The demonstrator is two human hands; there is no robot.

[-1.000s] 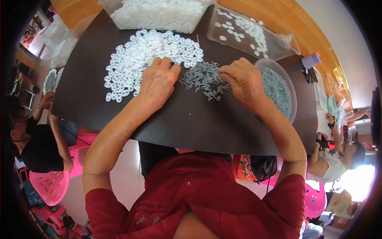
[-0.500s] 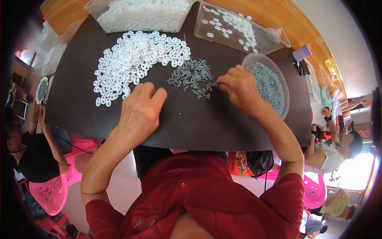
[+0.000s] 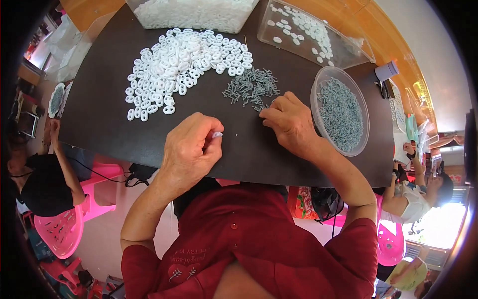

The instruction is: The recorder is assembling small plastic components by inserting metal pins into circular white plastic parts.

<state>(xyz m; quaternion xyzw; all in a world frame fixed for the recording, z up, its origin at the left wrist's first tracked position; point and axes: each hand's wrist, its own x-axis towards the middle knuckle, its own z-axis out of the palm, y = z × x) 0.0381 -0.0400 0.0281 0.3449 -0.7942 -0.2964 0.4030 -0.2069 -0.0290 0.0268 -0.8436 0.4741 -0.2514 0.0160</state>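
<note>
My left hand (image 3: 191, 147) is closed above the near part of the table, thumb and forefinger pinching a small white oval piece (image 3: 217, 134). Beyond it spreads a heap of white plastic oval pieces with two holes each (image 3: 172, 65). My right hand (image 3: 289, 122) hovers at the near right side of a small pile of grey screws (image 3: 253, 87). Its thumb and fingers are pressed together, and whatever they hold is too small or hidden to make out. A round clear tub (image 3: 367, 117) full of similar grey screws (image 3: 341, 114) stands just right of that hand.
On the dark table (image 3: 114, 134), a clear bin (image 3: 194, 25) of white pieces stands at the back. A shallow clear tray (image 3: 291, 48) lies back right, near a lilac cup (image 3: 386, 71) and scissors (image 3: 382, 89). Other people sit at both sides, with pink chairs (image 3: 62, 226).
My left hand has drawn back from the white heap and now shows a white piece in its pinch. My right hand has moved left and nearer to me. The whole view has shifted slightly.
</note>
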